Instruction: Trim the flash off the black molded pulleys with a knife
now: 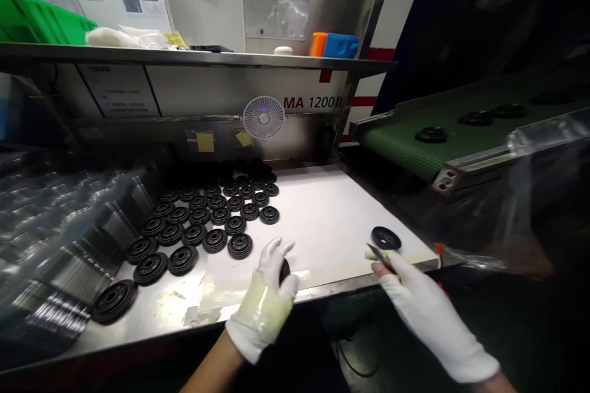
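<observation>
White gloves on both. The left hand (pixel 270 298) is closed over a black disc (pixel 284 269) at the front edge of the bench (pixel 332 215). The right hand (pixel 426 313) pinches a small blade (pixel 378 253), tip just beside a loose disc (pixel 386 237) near the right edge. Disc rows (pixel 203 221) lie left, apart. Likely risks: the blade slips and nicks a glove, or the held disc drops off the edge if the grip loosens.

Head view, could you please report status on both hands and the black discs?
Left hand closed on a black disc at the table edge. Right hand pinching a small tool beside a lone disc. Rows of discs further left.
</observation>
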Demonstrator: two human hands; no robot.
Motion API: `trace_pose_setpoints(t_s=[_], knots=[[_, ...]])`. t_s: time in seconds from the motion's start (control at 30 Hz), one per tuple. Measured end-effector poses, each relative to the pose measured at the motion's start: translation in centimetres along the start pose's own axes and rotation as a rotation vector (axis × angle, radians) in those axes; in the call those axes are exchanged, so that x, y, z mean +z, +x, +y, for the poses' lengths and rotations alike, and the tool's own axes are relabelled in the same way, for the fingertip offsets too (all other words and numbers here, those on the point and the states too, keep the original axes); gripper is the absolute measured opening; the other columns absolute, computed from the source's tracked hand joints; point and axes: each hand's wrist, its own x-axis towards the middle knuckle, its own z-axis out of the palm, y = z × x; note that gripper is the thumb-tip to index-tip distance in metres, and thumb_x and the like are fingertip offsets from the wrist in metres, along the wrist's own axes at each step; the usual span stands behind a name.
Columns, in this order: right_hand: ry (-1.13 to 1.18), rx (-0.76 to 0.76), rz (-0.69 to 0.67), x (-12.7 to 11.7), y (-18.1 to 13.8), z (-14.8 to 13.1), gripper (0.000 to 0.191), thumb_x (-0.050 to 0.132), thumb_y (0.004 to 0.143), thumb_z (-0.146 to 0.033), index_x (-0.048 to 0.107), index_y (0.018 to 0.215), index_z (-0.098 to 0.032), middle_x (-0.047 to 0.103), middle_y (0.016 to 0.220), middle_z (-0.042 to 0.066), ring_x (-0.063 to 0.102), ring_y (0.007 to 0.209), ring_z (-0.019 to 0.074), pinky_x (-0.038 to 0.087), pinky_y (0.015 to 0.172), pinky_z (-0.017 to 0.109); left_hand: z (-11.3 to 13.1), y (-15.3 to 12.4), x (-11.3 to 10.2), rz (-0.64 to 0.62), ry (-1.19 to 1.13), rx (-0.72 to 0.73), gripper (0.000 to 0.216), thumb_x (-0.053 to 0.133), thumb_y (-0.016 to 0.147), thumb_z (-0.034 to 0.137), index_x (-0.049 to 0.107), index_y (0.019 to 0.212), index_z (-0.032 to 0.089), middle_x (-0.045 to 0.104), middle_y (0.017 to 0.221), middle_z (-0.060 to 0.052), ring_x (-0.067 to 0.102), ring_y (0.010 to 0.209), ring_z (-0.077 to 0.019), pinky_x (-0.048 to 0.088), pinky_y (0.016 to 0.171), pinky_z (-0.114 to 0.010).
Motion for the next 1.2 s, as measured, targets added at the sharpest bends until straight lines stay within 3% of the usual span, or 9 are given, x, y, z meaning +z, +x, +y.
trace_pose_setpoints(t_s=[0.1, 0.2, 0.43, 0.6, 0.77, 0.87, 1.0, 1.07, 1.2], knots=[[-0.271, 0.163, 0.002, -3.1, 3.2, 3.2, 0.031, 0.035, 0.085, -0.041, 0.056, 0.098, -0.023, 0.065, 0.090, 0.006, 0.060, 0.082, 0.0217, 0.042, 0.066, 0.027, -1.2, 2.5, 2.3, -0.222, 0.551, 0.250, 0.046, 0.051, 0.073, 0.018, 0.047, 0.119, 0.024, 0.039, 0.132, -0.009, 0.031, 0.122, -0.0253, 0.023, 0.102, -0.044], [-0.399, 0.225, -0.051, -4.5, 6.3, 5.4, 0.030, 0.035, 0.085, -0.038, 0.057, 0.097, -0.022, 0.064, 0.095, 0.008, 0.059, 0.085, 0.0225, 0.039, 0.064, 0.027, -1.7, 5.5, 3.4, -0.372, 0.764, 0.367, 0.027, 0.046, 0.078, 0.021, 0.055, 0.104, 0.024, 0.052, 0.115, -0.007, 0.039, 0.114, -0.0240, 0.022, 0.101, -0.044], [-0.398, 0.250, -0.174, -2.6, 10.7, 6.9, 0.024, 0.050, 0.085, -0.036, 0.058, 0.091, -0.014, 0.061, 0.088, 0.003, 0.058, 0.077, 0.0146, 0.045, 0.072, 0.033, -1.9, 9.8, 1.0, -0.324, 0.854, 0.388, 0.025, 0.043, 0.075, 0.011, 0.059, 0.093, 0.018, 0.055, 0.108, -0.010, 0.036, 0.117, -0.0266, 0.007, 0.103, -0.051], [-0.242, 0.179, -0.083, -1.9, 10.4, 5.4, 0.014, 0.050, 0.082, -0.025, 0.060, 0.086, -0.018, 0.064, 0.082, 0.005, 0.059, 0.077, 0.0168, 0.042, 0.070, 0.028, -2.2, 10.6, -1.0, -0.241, 0.736, 0.306, 0.025, 0.044, 0.073, 0.009, 0.061, 0.087, 0.018, 0.058, 0.106, -0.010, 0.033, 0.121, -0.0272, 0.004, 0.103, -0.050], [0.030, -0.027, -0.061, -0.6, 7.2, 0.8, 0.020, 0.043, 0.080, -0.026, 0.060, 0.088, -0.018, 0.065, 0.081, 0.003, 0.060, 0.078, 0.0177, 0.042, 0.069, 0.025, -1.1, 9.5, -0.3, -0.038, 0.437, 0.201, 0.026, 0.048, 0.073, 0.014, 0.062, 0.093, 0.022, 0.052, 0.120, -0.010, 0.020, 0.129, -0.0276, 0.005, 0.104, -0.051], [0.171, -0.132, -0.095, 1.4, 4.7, -2.9, 0.022, 0.041, 0.082, -0.029, 0.059, 0.088, -0.018, 0.065, 0.081, 0.001, 0.059, 0.077, 0.0164, 0.043, 0.067, 0.024, 0.2, 6.8, 1.9, 0.043, 0.203, 0.130, 0.033, 0.039, 0.082, 0.022, 0.055, 0.110, 0.022, 0.051, 0.123, -0.011, 0.038, 0.120, -0.0217, 0.026, 0.100, -0.042], [0.323, -0.199, -0.151, 4.4, 1.7, -7.6, 0.019, 0.043, 0.082, -0.029, 0.056, 0.072, -0.019, 0.060, 0.066, -0.001, 0.056, 0.063, 0.0148, 0.042, 0.056, 0.023, 1.2, 2.7, 4.0, 0.135, -0.906, -0.517, 0.031, 0.055, 0.074, 0.039, 0.061, 0.095, 0.017, 0.066, 0.093, -0.010, 0.061, 0.088, -0.0235, 0.047, 0.076, -0.037], [0.341, -0.225, -0.149, 5.1, 0.6, -9.2, 0.015, 0.046, 0.081, -0.029, 0.057, 0.074, -0.020, 0.061, 0.069, -0.001, 0.056, 0.065, 0.0155, 0.042, 0.058, 0.024, 1.3, 1.4, 3.6, 0.210, -1.239, -0.736, 0.026, 0.059, 0.072, 0.036, 0.062, 0.090, 0.016, 0.067, 0.088, -0.008, 0.062, 0.083, -0.0227, 0.049, 0.072, -0.037], [0.355, -0.290, -0.117, 4.6, -0.9, -10.3, 0.021, 0.040, 0.086, -0.036, 0.056, 0.087, -0.022, 0.061, 0.078, 0.001, 0.057, 0.070, 0.0162, 0.042, 0.063, 0.026, 0.9, 0.2, 0.7, 0.260, -1.485, -0.727, 0.024, 0.053, 0.078, 0.027, 0.058, 0.099, 0.018, 0.065, 0.096, -0.009, 0.061, 0.089, -0.0231, 0.049, 0.071, -0.039]])
